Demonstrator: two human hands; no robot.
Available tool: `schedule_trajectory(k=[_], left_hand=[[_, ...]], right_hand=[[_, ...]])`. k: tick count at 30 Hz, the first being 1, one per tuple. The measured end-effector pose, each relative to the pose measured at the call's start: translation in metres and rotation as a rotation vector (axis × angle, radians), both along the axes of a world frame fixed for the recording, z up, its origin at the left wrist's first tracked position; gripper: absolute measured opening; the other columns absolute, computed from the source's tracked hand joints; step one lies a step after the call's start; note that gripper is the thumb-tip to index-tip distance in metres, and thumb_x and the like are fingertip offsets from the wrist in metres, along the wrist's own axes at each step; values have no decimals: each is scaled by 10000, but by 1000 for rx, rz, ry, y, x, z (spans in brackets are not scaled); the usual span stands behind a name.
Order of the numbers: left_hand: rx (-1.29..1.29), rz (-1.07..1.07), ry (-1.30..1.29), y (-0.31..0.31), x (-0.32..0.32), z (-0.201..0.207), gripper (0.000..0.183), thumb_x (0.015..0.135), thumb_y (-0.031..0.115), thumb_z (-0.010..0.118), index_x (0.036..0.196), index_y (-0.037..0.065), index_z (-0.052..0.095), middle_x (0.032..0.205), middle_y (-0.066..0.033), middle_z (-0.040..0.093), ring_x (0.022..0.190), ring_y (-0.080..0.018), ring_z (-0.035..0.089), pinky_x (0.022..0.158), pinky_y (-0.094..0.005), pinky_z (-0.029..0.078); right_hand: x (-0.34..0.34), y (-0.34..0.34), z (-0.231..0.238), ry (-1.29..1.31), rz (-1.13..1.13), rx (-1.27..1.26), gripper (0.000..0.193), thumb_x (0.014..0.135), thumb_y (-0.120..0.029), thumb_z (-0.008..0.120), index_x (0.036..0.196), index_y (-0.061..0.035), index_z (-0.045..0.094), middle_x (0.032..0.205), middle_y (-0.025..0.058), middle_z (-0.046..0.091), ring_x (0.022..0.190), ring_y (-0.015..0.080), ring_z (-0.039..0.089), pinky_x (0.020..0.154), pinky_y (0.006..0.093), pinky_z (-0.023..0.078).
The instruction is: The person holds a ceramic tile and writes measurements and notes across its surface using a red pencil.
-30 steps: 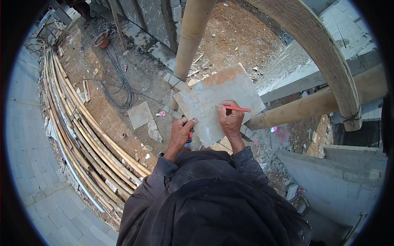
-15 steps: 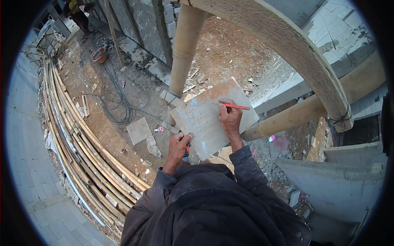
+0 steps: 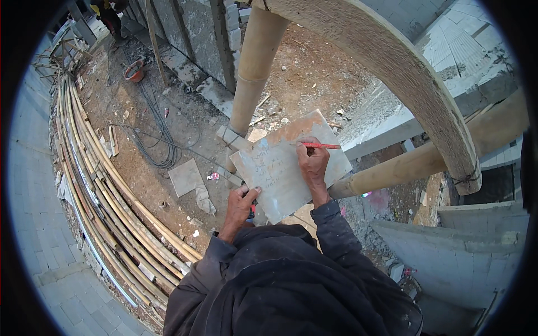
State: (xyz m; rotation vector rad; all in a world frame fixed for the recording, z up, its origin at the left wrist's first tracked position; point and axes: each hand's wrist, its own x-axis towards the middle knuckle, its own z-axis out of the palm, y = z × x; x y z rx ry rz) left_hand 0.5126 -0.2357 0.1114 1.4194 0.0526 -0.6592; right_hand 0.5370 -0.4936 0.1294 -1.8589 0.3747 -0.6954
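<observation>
A square grey tile (image 3: 280,182) with a brownish stain along its far edge and handwriting on its face is tilted in front of me. My left hand (image 3: 241,204) grips its left corner, thumb on top. Beneath that hand a red-and-black object shows in part; its kind I cannot make out. Above the tile's right half, my right hand (image 3: 314,168) pinches a red pencil (image 3: 325,146), its tip close to the surface near the writing.
A bamboo pole (image 3: 252,84) rises beyond the tile, and another pole (image 3: 403,168) runs off right. A curved wooden board (image 3: 386,56) arches overhead. Long bamboo poles (image 3: 112,190) lie at left, near coiled cable (image 3: 162,145) and an orange bucket (image 3: 134,71). A person (image 3: 109,17) stands far left.
My right hand and the pencil have shifted slightly left and down over the tile. The left hand keeps its grip. The whole view has moved a little.
</observation>
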Motion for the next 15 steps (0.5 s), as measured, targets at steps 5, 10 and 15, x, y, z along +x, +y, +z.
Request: schedule_trajectory(k=[5,10,15], left_hand=[[5,-5,-27,6,3,-18,276,992,239,716,990,-33,761,853,26,693,744,-37,544,656,-242,417],[-33,10,-13,-3,2,1,249,992,234,719,981,-13,752,863,28,689,748,-29,543,657,-237,415],[-96,14,25,-1,2,-5,314,1004,204,703,1140,-75,747,980,-19,744,834,-74,619,756,-253,491]], right_hand=[[28,-20,0,-21,-106,207,73,919,-88,736,948,-22,741,674,-54,594,619,32,520,554,250,421],[41,-21,2,-6,-100,33,74,924,-93,734,948,-23,741,670,-37,604,602,37,521,544,265,428],[44,-18,7,-13,-68,-130,80,915,-103,736,935,-25,736,641,-12,596,573,50,521,530,276,432]])
